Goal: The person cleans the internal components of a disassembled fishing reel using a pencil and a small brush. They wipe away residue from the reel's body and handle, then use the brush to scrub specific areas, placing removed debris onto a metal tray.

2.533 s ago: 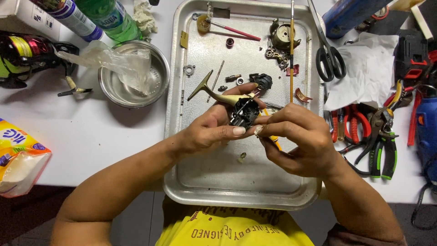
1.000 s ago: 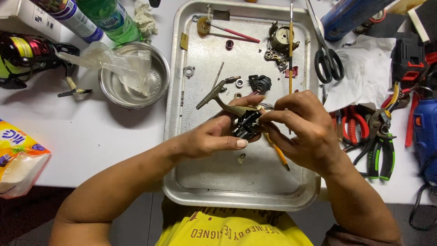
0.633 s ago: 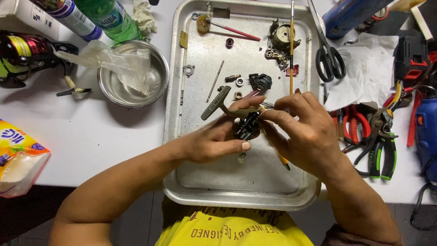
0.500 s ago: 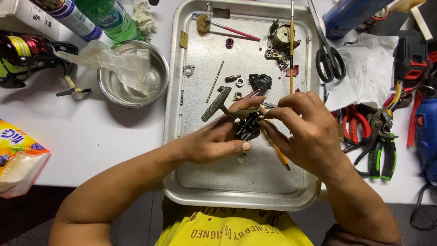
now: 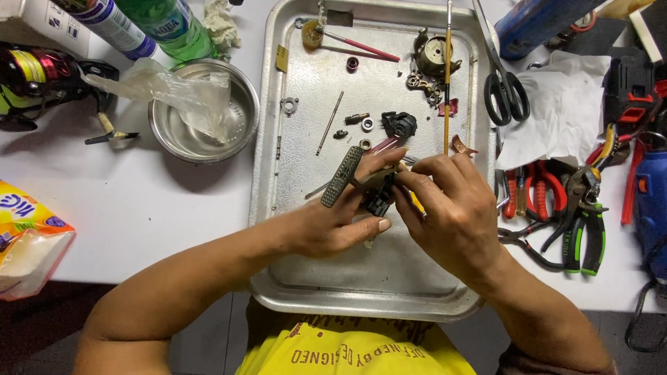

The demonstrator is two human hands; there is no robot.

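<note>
Left hand (image 5: 333, 222) gripped small dark reel body (image 5: 379, 198) with flat grooved foot, held above middle of metal tray (image 5: 278, 229). Right hand (image 5: 451, 215) pinched at same part, fingers closed on it, thin tool partly hidden. Step judged: fitting or loosening small piece. Next move needed fine, steady fingers. Loose parts at far end of tray; near end bare. Pliers (image 5: 577, 222) right of tray, steel bowl (image 5: 201, 114) left, on worktop.

Silver tray (image 5: 389, 292), green bottle (image 5: 167, 24), red-handled pliers (image 5: 538, 184) — yellow shirt (image 5: 354, 351), black-handled scissors (image 5: 507, 94).
</note>
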